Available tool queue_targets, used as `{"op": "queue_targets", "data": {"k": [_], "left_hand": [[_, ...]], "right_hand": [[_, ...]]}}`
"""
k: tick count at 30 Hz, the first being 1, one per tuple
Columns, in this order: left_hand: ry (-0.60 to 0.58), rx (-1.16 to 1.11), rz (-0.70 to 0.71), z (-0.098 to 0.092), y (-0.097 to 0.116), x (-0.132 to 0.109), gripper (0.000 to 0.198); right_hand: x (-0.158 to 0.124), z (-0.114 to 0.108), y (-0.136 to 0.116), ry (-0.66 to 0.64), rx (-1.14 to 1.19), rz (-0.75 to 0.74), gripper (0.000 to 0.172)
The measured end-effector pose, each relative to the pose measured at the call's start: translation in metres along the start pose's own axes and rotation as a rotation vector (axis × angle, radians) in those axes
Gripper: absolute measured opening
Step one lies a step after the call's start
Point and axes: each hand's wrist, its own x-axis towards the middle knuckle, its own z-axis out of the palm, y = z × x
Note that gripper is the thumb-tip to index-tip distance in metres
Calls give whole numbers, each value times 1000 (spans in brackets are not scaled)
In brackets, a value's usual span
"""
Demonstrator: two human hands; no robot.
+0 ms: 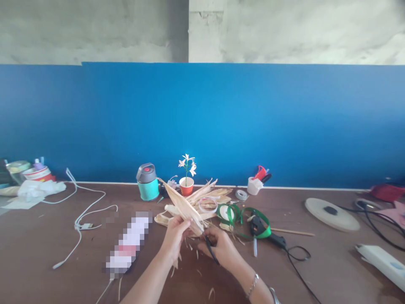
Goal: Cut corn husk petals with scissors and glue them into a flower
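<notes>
Husk strip (183,207), pale and pointed, sits in L hand (175,234), fingers closed round its lower end, tip slanting up-left, above worktop (316,261) mid-front. R hand (221,249) grips black scissors (210,249) at strip's base; touching or not, can't tell. Near back edge: orange cup (186,186) w/ white flowers (188,164) standing in it; teal jar (147,182), grey lid on, contents hidden; white cup (254,185) holding red-handled tools (261,172). More husks (209,196) piled btw orange cup and hands. Glue gun (268,234) lies right of hands, green ribbon (240,213) looped beside it.
</notes>
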Motion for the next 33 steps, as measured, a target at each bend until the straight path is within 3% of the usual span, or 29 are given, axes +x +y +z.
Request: {"op": "queue_targets", "data": {"k": [22,33], "left_hand": [[-11,-37,-2,2,-3,-2,23],[-10,-87,-19,4,-8,-2,28]], "right_hand": [[-1,0,-5,-29,105,-1,14],[2,2,7,-17,112,-12,30]]}}
